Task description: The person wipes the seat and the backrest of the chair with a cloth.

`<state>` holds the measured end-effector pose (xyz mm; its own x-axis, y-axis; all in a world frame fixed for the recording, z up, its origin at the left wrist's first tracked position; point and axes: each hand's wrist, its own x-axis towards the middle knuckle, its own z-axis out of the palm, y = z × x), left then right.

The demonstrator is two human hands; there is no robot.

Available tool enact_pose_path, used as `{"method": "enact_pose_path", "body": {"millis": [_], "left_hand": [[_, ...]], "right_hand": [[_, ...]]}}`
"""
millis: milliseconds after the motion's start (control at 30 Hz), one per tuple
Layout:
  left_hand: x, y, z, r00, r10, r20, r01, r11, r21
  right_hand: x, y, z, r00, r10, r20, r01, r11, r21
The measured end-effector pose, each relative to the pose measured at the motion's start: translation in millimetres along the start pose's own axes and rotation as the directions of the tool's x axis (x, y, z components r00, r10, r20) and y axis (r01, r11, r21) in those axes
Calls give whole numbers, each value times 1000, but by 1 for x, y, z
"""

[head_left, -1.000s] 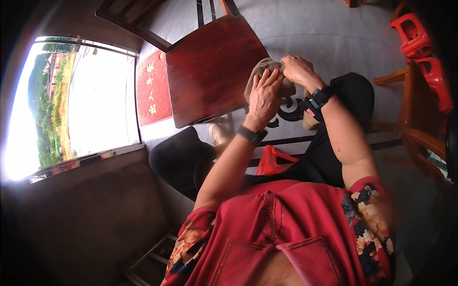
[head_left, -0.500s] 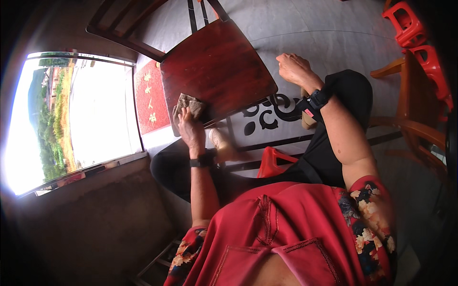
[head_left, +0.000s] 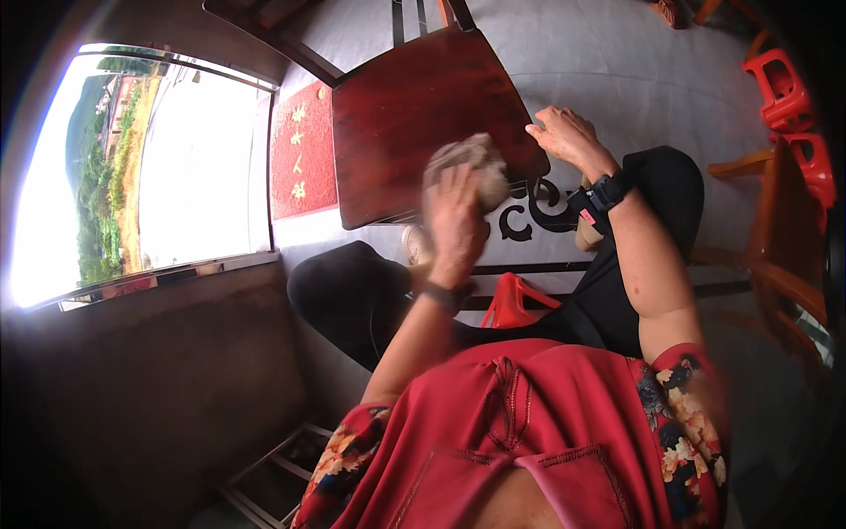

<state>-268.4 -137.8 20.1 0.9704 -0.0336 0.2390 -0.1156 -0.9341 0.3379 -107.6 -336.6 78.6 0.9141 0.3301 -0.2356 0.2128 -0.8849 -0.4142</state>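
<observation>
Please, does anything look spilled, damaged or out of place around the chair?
Nothing clearly stands out: the chair seat shows dark streaks, perhaps only grain, and the cloth under the left hand looks blurred.

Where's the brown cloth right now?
In the head view, the brown cloth is just above the picture's centre, under the fingers of the left hand, at the near edge of the dark red seat.
</observation>
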Motion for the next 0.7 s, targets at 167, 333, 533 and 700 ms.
{"method": "enact_pose_path", "body": {"millis": [167, 333, 533, 700], "left_hand": [[-33, -107, -49, 890, -447, -88, 455, 865, 212], [-1, -165, -60, 843, -524, -126, 537, 835, 121], [92, -161, -15, 929, -335, -158, 368, 882, 294], [150, -24, 31, 998, 12, 60, -18, 995, 103]], "right_hand": [[-7, 8, 0, 1000, -28, -2, 27, 1000, -5], [-2, 6, 1, 999, -34, -3, 34, 999, 3], [3, -4, 3, 999, -46, -2, 46, 999, 21], [3, -3, -6, 1000, -2, 31, 3, 999, -32]]}}
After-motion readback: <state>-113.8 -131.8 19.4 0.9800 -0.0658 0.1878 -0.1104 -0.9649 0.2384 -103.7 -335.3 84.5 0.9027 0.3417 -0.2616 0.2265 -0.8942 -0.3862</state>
